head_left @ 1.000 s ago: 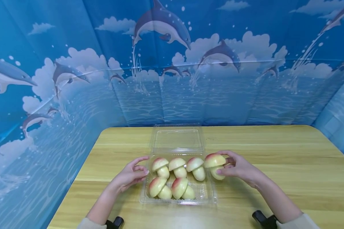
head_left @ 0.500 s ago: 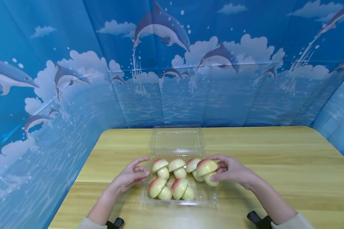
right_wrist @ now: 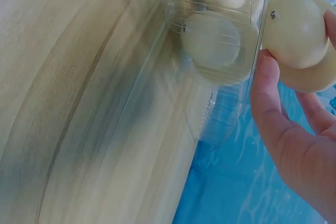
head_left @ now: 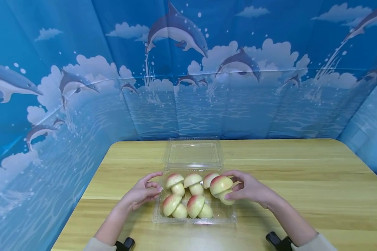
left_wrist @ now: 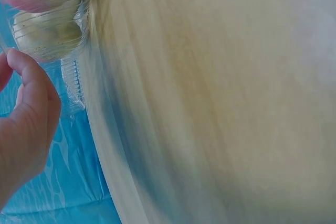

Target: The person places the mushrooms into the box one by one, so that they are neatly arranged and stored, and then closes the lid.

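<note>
My right hand (head_left: 248, 190) grips a toy mushroom (head_left: 220, 184) with a red-tinged, pale yellow cap, tilted above the right part of a clear plastic clamshell box (head_left: 220, 219). In the right wrist view, the thumb and fingers are on the held mushroom (right_wrist: 295, 31), beside the box wall. Several similar mushrooms lie in the box, among them a front-left mushroom (head_left: 172, 205) and a back-middle mushroom (head_left: 193, 182). The held one partly hides a back-right mushroom (head_left: 208, 179). My left hand (head_left: 143, 191) touches the left rim with loosely bent fingers, seen also in the left wrist view.
The box's lid (head_left: 193, 153) lies folded back towards the far table edge. A wooden table (head_left: 286, 167) carries everything. Behind it hangs a blue dolphin-print cloth (head_left: 188, 104). Black wrist mounts (head_left: 278, 241) sit near the sleeves.
My right hand has carried the held mushroom leftwards and slightly nearer, from the box's right edge to over its right part. My left hand stays at the left rim.
</note>
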Tool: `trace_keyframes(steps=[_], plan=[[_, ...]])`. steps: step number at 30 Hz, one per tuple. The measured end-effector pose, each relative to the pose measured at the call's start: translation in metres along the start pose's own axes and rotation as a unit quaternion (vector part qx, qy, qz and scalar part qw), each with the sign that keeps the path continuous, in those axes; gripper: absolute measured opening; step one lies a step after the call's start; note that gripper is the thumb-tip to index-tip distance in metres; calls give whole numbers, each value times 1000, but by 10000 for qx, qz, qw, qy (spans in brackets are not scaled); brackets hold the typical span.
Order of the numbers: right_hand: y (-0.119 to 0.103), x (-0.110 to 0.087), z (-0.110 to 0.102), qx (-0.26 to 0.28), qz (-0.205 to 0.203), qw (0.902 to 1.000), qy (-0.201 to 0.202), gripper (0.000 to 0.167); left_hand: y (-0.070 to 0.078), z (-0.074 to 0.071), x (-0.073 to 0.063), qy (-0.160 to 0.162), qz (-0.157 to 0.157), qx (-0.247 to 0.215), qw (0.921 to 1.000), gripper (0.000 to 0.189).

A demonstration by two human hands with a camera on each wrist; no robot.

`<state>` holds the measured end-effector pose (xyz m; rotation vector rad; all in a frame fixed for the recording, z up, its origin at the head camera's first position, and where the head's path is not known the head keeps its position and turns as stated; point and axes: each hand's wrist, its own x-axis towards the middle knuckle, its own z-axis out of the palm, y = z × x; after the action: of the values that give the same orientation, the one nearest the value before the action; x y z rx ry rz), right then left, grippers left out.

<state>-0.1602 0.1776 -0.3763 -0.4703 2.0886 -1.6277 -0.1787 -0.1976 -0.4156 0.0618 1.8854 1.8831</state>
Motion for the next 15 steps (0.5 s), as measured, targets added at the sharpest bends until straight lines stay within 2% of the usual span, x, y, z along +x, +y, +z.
trace_keyframes(steps=[9, 15], plan=[[-4, 2, 5, -426, 14, 9991, 57, 66, 2, 0, -1, 14, -1, -35, 10000, 66], [-4, 3, 11, -867, -332, 9957, -41, 61, 0, 1, 0, 3, -13, -45, 10000, 66]])
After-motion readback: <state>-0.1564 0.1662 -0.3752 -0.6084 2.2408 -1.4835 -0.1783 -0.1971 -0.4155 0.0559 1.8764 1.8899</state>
